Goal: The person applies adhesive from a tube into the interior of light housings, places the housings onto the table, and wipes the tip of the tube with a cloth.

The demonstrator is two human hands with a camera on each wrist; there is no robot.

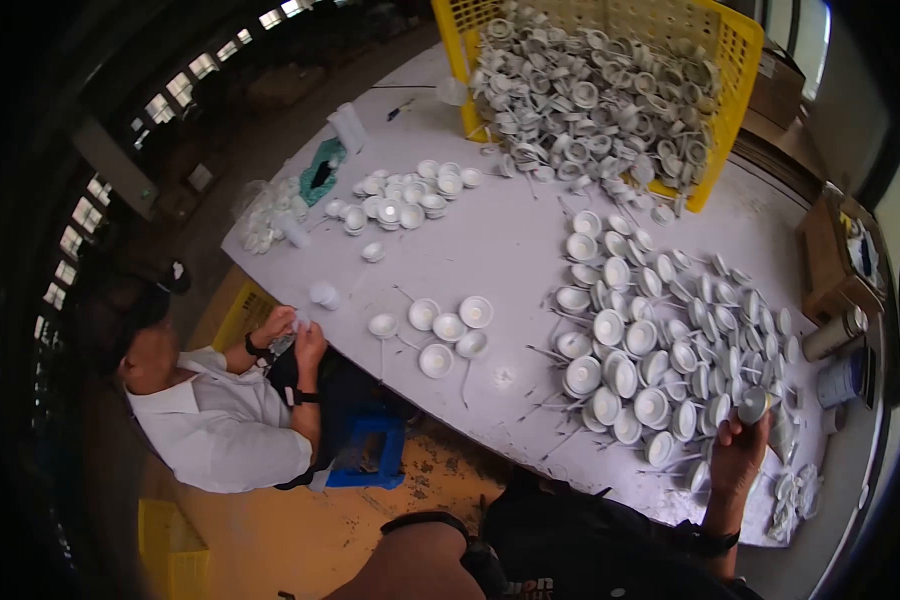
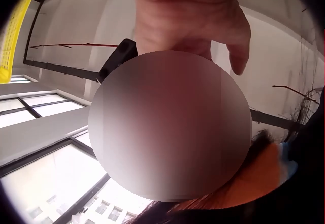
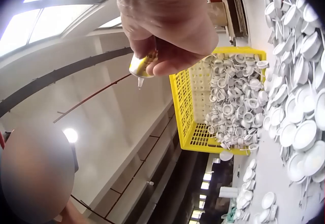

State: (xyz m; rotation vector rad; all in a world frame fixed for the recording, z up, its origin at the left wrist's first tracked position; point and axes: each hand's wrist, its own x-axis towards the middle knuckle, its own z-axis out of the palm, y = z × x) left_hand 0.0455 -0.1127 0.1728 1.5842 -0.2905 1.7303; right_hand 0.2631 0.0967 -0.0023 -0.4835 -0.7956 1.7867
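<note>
My right hand (image 1: 738, 455) is raised at the near right end of the table, fingers curled round a small yellow and silver-white container (image 1: 753, 405). In the right wrist view the same hand (image 3: 167, 26) grips the container (image 3: 141, 66), whose thin clear nozzle points down. White round cup-shaped parts with wires (image 1: 650, 405) lie massed beside it. In the left wrist view my left hand (image 2: 188, 18) is raised near a blurred oval, its thumb hanging down and its fingers mostly hidden. The head view does not show that hand.
A yellow crate (image 1: 735, 110) full of similar parts lies tipped at the far side. Small groups of white parts (image 1: 450, 327) lie mid-table. Across the left corner a person (image 1: 220, 420) in white handles something small. Cans (image 1: 838, 333) and a cardboard box (image 1: 830, 260) stand at right.
</note>
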